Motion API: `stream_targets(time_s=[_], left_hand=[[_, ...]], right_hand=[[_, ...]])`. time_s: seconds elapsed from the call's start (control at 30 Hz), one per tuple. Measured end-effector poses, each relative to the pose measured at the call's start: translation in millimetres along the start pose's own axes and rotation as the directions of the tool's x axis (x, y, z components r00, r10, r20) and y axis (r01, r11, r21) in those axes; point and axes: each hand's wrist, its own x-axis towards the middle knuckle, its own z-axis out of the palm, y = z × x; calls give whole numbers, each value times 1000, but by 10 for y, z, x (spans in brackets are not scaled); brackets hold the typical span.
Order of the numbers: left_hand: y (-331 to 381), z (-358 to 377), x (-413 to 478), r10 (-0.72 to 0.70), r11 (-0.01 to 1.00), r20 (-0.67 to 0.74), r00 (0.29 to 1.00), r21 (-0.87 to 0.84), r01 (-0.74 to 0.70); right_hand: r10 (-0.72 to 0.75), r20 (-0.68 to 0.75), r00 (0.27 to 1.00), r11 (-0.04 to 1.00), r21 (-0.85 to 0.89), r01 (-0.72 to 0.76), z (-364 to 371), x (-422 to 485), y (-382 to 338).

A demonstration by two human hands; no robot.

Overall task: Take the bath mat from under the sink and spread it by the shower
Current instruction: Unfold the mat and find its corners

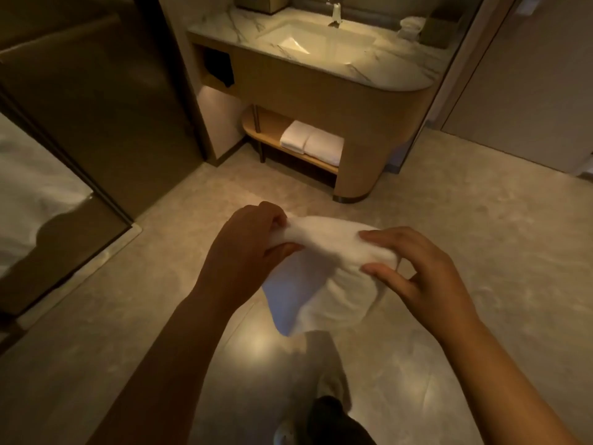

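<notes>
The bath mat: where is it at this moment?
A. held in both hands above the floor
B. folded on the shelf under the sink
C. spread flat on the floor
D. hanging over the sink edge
A: the left hand and right hand both grip the white bath mat, which hangs partly unfolded above the floor.

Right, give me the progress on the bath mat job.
Done: the bath mat is off the shelf under the sink, where two folded towels remain. In hand: the left hand and right hand both grip its top edge, and it hangs partly unfolded above the floor. Left: spreading it flat by the shower; nothing lies on the floor yet.
</notes>
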Motion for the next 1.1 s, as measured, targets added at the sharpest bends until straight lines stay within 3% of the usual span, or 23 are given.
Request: stream_targets(time_s=[0.23, 0.5, 0.7, 0.83, 1.1], left_hand=[[22, -204, -400, 46, 998, -20, 999, 40, -45], [340, -331, -438, 136, 970, -132, 982, 220, -105], [655, -354, -367, 73, 988, -202, 977, 145, -44], [782, -389, -339, 76, 987, -214, 974, 155, -43], [1054, -352, -284, 160, 987, -192, 968, 34, -156]], right_hand=[[2, 87, 996, 1000, -23, 0, 125, -205, -248], [-84, -3, 996, 994, -78, 83, -99, -84, -390], [-183, -32, 983, 972, -154, 176, -364, 4, -323], [-125, -6, 992, 984, -133, 123, -418, -46, -307], [-114, 22, 993, 993, 39, 113, -318, -74, -439]])
